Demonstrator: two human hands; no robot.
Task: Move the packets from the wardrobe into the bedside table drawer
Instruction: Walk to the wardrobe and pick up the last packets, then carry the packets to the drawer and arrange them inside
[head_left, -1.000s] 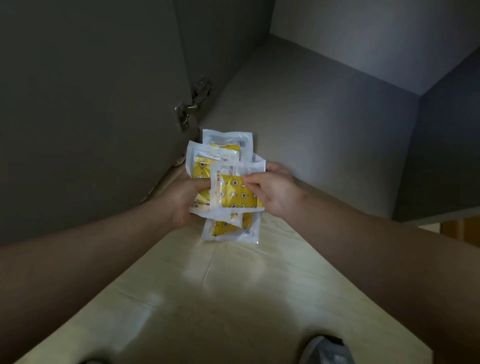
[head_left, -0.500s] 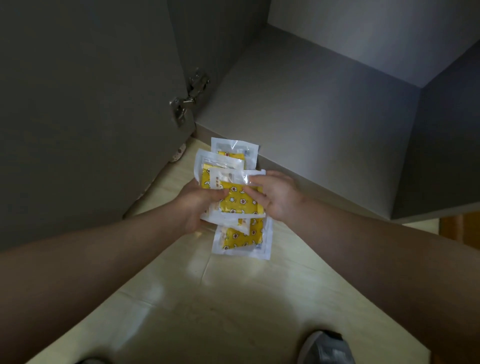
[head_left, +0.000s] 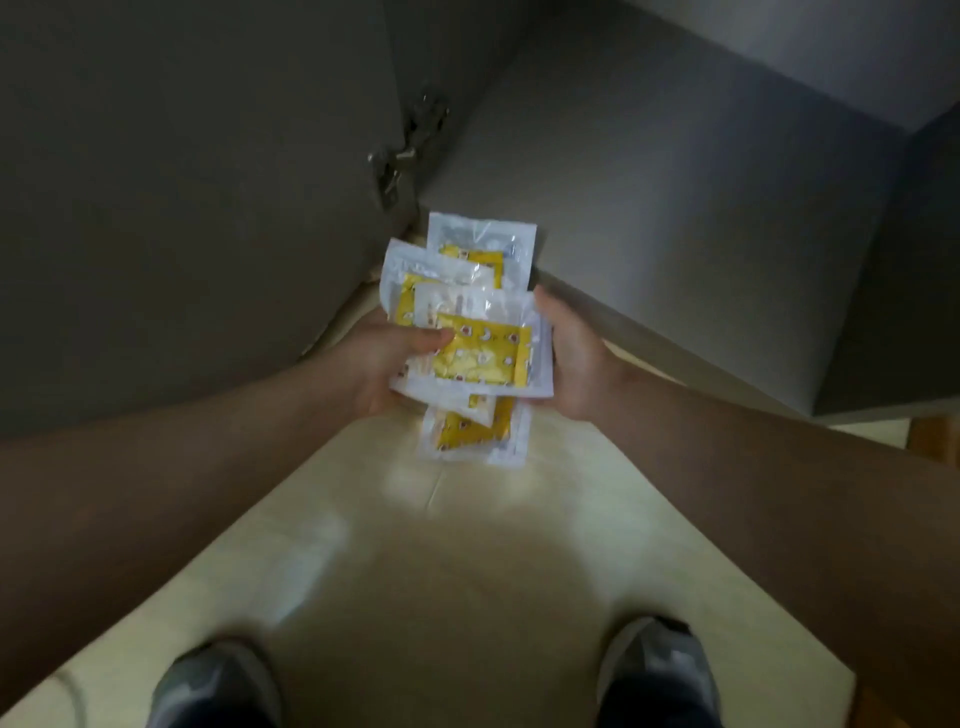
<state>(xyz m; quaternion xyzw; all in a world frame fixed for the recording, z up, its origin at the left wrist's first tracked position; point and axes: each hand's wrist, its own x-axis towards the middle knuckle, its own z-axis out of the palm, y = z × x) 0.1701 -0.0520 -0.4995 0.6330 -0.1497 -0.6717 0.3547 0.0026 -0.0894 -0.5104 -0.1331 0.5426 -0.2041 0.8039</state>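
Several clear plastic packets (head_left: 478, 348) with yellow patterned contents are fanned in a loose stack between both hands, held above the floor in front of the open wardrobe (head_left: 649, 171). My left hand (head_left: 387, 361) grips the stack's left side, thumb on top of the uppermost packet. My right hand (head_left: 569, 353) clasps the right edge with fingers curled underneath. One packet sticks out below the stack and another above it. The bedside table drawer is out of sight.
The open wardrobe door (head_left: 182, 197) with a metal hinge (head_left: 400, 156) stands at the left. The grey wardrobe shelf runs behind the packets. Pale tiled floor (head_left: 441, 571) lies below, with my two grey shoes (head_left: 215, 686) at the bottom edge.
Both hands drew the packets out of the wardrobe and toward me. My right hand shifted from the top of the stack to its right edge. My shoes came into view.
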